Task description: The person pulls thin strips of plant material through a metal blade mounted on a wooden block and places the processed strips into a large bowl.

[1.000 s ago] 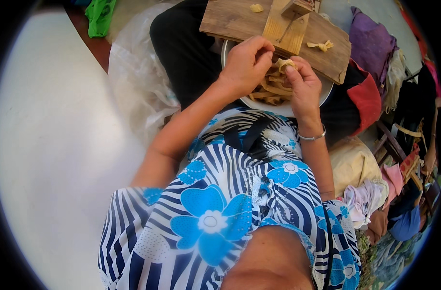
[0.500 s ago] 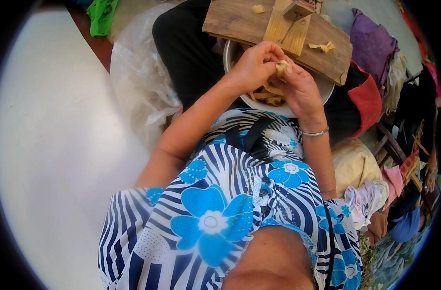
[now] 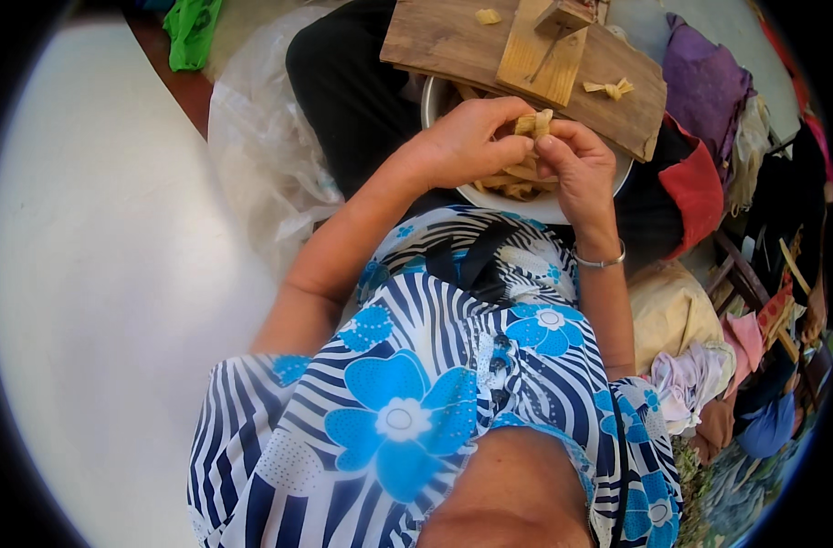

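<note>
Both of my hands meet above a white basin point(image 3: 546, 212), pinching one folded strip point(image 3: 543, 122) of tan, flat material that looks knotted or looped. My left hand point(image 3: 467, 144) grips its left side between thumb and fingers. From the other side my right hand point(image 3: 584, 173), with a bracelet at the wrist, pinches it; fingers partly cover the piece. More tan strips point(image 3: 512, 188) lie in the basin below. Beyond my fingertips a brown wooden board point(image 3: 453, 41) rests over the basin's far side. A tied piece point(image 3: 608, 89) and a small tan scrap point(image 3: 488, 16) are on it.
A paler wooden block point(image 3: 526, 64) with a thin metal rod point(image 3: 546, 57) stands on the board. Clear plastic sheeting point(image 3: 252, 137) and a white surface point(image 3: 115, 274) are at left. Purple cloth point(image 3: 700, 68), a tan bundle point(image 3: 668, 306) and other fabrics lie at right.
My hands have come slightly nearer to me and turned, showing more of the folded strip. My right hand has shifted a little right; both hands still pinch the piece.
</note>
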`<state>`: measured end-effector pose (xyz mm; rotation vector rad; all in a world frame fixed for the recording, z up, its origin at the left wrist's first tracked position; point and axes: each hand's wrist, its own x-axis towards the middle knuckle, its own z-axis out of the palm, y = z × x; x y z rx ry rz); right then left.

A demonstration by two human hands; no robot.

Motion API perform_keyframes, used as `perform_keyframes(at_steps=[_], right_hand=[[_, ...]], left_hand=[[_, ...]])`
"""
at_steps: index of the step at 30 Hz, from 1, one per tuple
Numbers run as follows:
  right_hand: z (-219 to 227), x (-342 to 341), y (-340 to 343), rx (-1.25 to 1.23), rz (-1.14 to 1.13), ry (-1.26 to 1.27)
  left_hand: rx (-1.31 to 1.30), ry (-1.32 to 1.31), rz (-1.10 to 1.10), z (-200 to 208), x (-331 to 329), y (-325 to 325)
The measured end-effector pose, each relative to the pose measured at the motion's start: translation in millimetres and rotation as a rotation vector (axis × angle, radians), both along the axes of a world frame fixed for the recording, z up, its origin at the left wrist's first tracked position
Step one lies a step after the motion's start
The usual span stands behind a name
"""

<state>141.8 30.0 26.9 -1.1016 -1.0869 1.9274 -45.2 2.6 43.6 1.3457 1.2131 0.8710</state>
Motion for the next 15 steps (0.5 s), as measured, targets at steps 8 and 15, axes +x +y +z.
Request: perform_keyframes(at_steps=[8, 15], right_hand=[[9.4, 13.6, 6.0, 0.041, 0.033, -0.079], [10.2, 41.8, 27.8, 0.2, -0.004, -0.161]], left_hand=[[-0.228, -0.277, 0.158, -2.0, 6.5, 4.1], [-0.345, -0.457, 0.164, -5.8, -7.9, 1.3]])
